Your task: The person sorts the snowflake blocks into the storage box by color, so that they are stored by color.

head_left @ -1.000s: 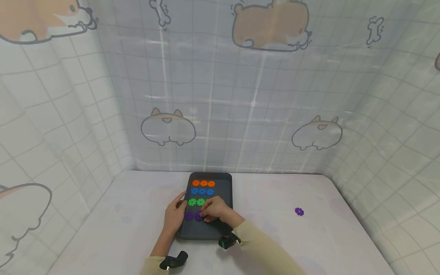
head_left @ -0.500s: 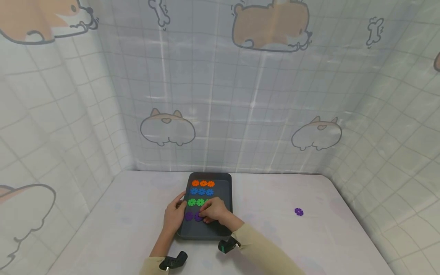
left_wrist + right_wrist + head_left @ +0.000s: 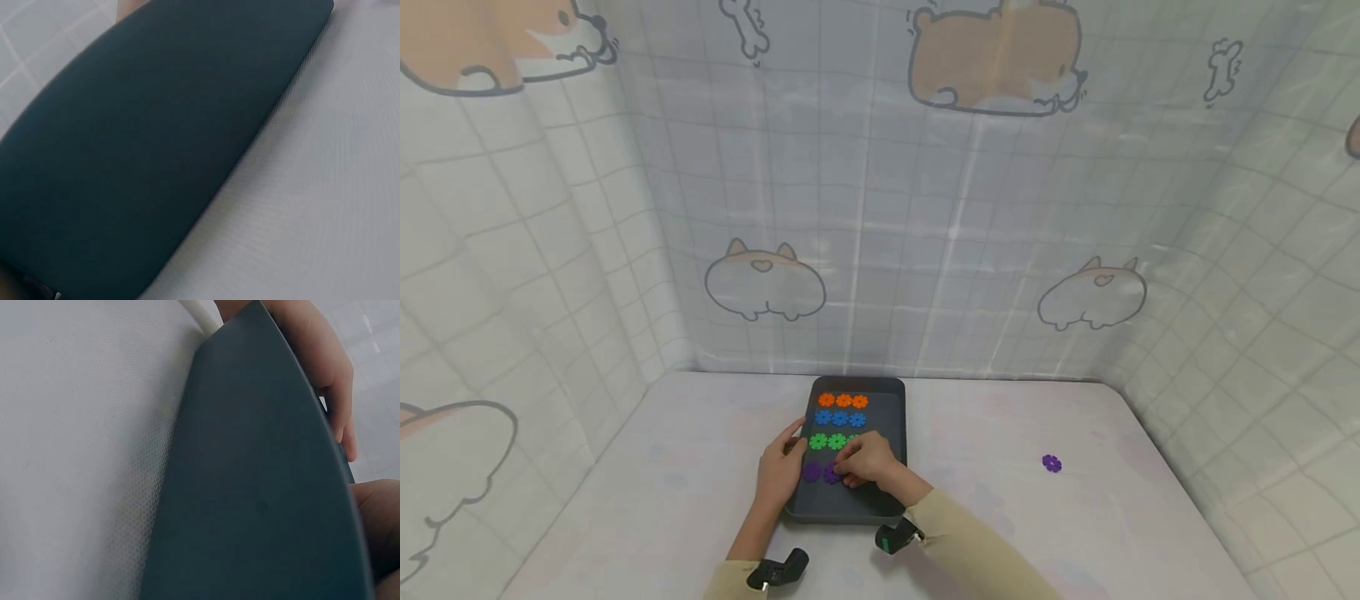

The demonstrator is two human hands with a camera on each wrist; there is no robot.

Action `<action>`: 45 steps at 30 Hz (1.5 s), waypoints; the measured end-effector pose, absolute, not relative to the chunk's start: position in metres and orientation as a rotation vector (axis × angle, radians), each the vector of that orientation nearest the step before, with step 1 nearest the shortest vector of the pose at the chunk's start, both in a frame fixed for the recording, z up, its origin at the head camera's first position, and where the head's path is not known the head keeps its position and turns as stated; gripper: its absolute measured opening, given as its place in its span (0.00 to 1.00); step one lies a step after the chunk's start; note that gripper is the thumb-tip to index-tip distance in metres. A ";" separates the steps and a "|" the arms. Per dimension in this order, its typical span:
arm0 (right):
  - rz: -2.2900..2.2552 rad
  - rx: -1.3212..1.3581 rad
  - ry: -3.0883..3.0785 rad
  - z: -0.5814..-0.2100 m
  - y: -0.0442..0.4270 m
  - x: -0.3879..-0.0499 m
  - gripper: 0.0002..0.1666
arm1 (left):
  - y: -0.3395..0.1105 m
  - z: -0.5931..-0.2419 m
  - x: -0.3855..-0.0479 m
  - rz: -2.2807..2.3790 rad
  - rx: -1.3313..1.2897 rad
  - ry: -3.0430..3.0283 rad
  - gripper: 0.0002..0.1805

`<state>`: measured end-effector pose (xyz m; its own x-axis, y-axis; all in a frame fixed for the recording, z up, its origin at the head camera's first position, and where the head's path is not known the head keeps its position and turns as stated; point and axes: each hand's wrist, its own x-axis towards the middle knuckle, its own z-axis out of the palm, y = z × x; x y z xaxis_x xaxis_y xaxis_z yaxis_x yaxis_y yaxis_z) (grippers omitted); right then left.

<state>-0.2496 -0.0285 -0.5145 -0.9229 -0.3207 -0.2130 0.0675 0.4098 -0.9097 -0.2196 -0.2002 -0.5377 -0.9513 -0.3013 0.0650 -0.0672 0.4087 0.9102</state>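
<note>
My left hand [image 3: 780, 475] grips the left rim of a dark grey tray [image 3: 827, 507], thumb at the inner edge. Inside it, flower-shaped plastic discs lie in rows: orange discs [image 3: 844, 401] at the far end, then blue discs [image 3: 840, 418], green discs [image 3: 837, 442] and purple ones. My right hand [image 3: 871, 460] reaches over the tray, its thumb and fingers pinching a purple disc [image 3: 831, 473] beside another purple disc [image 3: 812, 472]. It partly covers the last green disc. Both wrist views mostly show the tray's outer wall [image 3: 144, 137]; my left hand [image 3: 319, 350] appears beyond it in the right one.
One purple disc [image 3: 1052, 463] lies alone on the white tabletop [image 3: 985, 442], well right of the tray. Walls covered with a corgi-patterned grid sheet [image 3: 880, 250] enclose the table at the back and both sides.
</note>
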 end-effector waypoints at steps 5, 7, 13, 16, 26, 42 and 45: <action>-1.517 -0.228 2.324 -0.516 -0.029 -0.250 0.04 | -0.201 -0.539 -0.220 -1.571 0.322 -2.442 0.23; -1.513 -0.226 2.326 -0.517 -0.029 -0.251 0.04 | -0.201 -0.539 -0.220 -1.571 0.320 -2.443 0.23; -1.502 -0.225 2.331 -0.517 -0.029 -0.252 0.04 | -0.201 -0.540 -0.221 -1.572 0.321 -2.443 0.23; -1.500 -0.224 2.329 -0.516 -0.030 -0.252 0.04 | -0.202 -0.540 -0.222 -1.574 0.321 -2.440 0.23; -1.485 -0.220 2.324 -0.519 -0.031 -0.253 0.03 | -0.203 -0.544 -0.223 -1.566 0.340 -2.452 0.23; -1.502 -0.223 2.358 -0.525 -0.037 -0.253 0.05 | -0.207 -0.546 -0.222 -1.567 0.333 -2.443 0.23; -1.496 -0.228 2.378 -0.527 -0.038 -0.254 0.05 | -0.208 -0.548 -0.223 -1.562 0.319 -2.439 0.23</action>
<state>-0.2540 -0.0382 -0.5271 -0.9354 -0.3018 -0.1843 0.0355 0.4385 -0.8980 -0.2232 -0.2084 -0.5477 -0.9506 -0.3018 0.0729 -0.0601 0.4092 0.9105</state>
